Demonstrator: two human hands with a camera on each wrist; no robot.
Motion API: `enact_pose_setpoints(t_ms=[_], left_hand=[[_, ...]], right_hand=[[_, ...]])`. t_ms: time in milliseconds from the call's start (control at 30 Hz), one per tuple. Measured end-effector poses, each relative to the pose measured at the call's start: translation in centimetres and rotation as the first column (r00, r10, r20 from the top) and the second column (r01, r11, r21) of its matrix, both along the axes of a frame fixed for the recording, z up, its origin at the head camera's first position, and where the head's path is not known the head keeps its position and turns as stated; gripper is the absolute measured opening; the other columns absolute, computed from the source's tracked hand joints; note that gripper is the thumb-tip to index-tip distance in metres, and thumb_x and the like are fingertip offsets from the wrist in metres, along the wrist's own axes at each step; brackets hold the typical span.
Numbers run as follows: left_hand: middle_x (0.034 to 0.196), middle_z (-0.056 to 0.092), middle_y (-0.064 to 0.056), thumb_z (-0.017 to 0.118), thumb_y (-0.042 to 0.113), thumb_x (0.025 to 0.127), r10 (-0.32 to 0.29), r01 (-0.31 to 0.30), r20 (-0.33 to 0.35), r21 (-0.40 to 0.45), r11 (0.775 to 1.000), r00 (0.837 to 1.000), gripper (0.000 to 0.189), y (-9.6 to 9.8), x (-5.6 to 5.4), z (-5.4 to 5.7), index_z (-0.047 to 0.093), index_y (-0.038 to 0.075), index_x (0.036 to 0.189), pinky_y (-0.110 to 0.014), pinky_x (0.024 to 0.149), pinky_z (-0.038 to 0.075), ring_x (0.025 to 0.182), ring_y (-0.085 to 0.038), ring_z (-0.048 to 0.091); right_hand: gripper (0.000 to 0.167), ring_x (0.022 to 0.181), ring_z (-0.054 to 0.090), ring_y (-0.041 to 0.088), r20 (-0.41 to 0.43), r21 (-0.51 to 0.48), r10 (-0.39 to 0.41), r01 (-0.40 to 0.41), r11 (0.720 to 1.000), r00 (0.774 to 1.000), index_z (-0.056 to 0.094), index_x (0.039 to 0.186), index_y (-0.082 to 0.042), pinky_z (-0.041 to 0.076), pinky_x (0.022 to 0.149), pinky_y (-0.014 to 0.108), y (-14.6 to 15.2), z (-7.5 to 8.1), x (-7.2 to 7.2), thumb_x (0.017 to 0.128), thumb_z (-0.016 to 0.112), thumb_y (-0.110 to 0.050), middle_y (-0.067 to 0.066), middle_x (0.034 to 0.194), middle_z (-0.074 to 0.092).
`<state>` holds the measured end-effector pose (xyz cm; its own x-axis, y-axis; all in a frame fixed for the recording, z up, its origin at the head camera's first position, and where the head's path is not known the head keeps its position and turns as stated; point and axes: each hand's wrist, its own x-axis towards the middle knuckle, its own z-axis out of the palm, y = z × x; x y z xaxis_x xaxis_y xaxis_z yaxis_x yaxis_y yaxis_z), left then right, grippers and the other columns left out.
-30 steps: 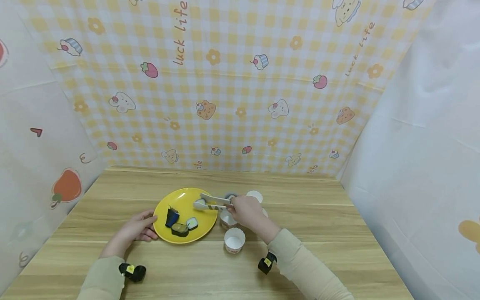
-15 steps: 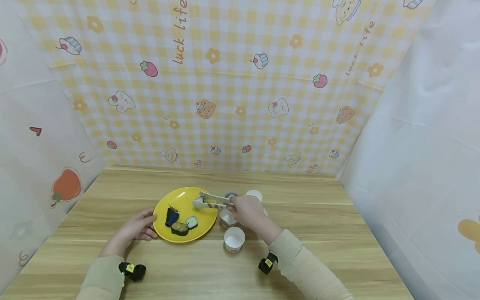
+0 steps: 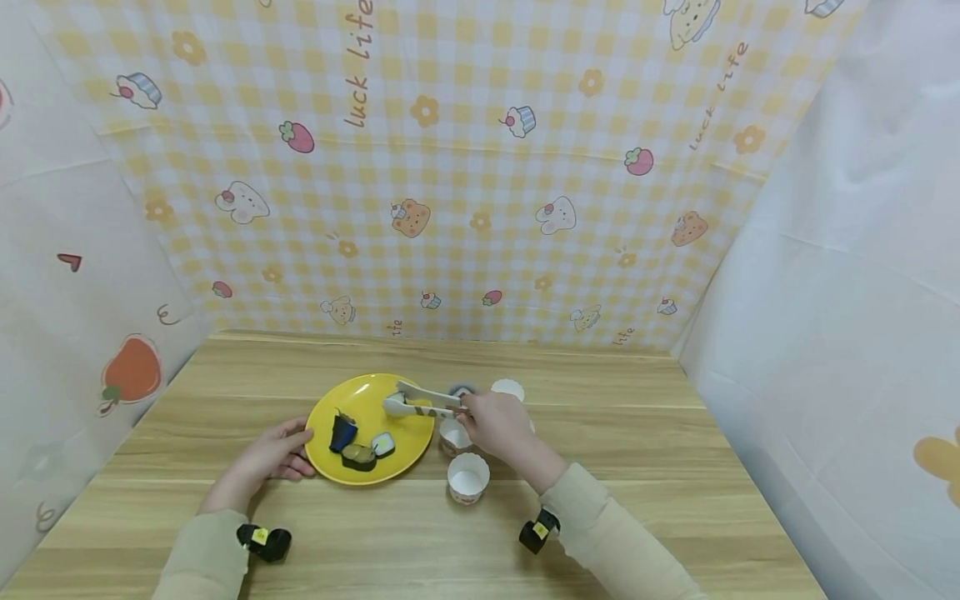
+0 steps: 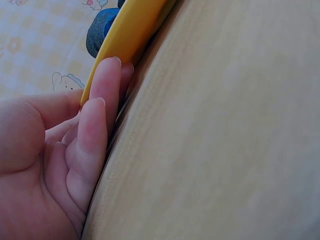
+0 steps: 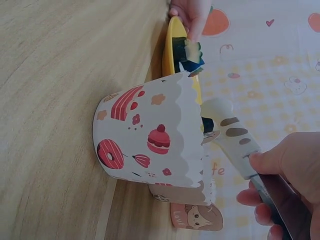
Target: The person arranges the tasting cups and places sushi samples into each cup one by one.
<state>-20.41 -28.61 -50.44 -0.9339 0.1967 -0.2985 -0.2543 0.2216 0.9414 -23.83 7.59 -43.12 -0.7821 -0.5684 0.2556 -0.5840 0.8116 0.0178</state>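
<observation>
My left hand [image 3: 279, 452] pinches the left rim of a yellow plate [image 3: 352, 398], thumb on top and fingers underneath, as the left wrist view shows. With my right hand [image 3: 498, 429] I grip white tongs [image 3: 433, 412] that have brown stripes. Their tips reach over the right part of the plate, around a small sushi roll [image 3: 401, 400] that they partly hide. Farther left on the plate lie a dark blue wrapped piece [image 3: 343, 434], a brown-topped sushi [image 3: 359, 457] and a white sushi roll with a dark rim [image 3: 382, 444].
A white paper baking cup [image 3: 468, 479] with pink cake prints stands right of the plate. Another cup [image 3: 454, 437] is just behind it, and a third [image 3: 507, 388] stands farther back. My right hand partly covers more cups. A patterned cloth [image 3: 480, 250] hangs behind the table.
The tongs' tips have drawn a little closer together around the small roll, which now looks tilted. My left hand and the plate have stayed in place.
</observation>
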Motion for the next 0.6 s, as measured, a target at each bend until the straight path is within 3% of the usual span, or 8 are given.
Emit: enact_pose_setpoints(t_ms=[333,600], left_hand=[[0.077,0.063,-0.009,0.038,0.018,0.104,0.006,-0.006,-0.001,0.0,1.0,1.0,0.058,0.0,-0.1,0.0,0.013,-0.014,0.145,-0.031,0.057,0.055,0.064,-0.02,0.065],[0.077,0.063,-0.009,0.038,0.018,0.104,0.008,-0.008,-0.004,0.001,1.0,1.0,0.057,0.0,-0.1,0.0,0.013,-0.014,0.144,-0.031,0.056,0.055,0.064,-0.02,0.065]], right_hand=[[0.014,0.05,0.042,0.004,0.004,-0.041,0.001,-0.001,0.999,1.0,0.069,0.086,-0.016,0.033,0.041,0.021,0.7,0.1,0.3,0.088,0.069,-0.03,-0.009,0.067,0.057],[0.015,0.051,0.044,0.003,-0.013,-0.084,0.011,-0.012,0.996,1.0,0.064,0.08,-0.018,0.034,0.042,0.019,1.4,-0.1,0.5,0.088,0.07,-0.029,-0.01,0.067,0.057]])
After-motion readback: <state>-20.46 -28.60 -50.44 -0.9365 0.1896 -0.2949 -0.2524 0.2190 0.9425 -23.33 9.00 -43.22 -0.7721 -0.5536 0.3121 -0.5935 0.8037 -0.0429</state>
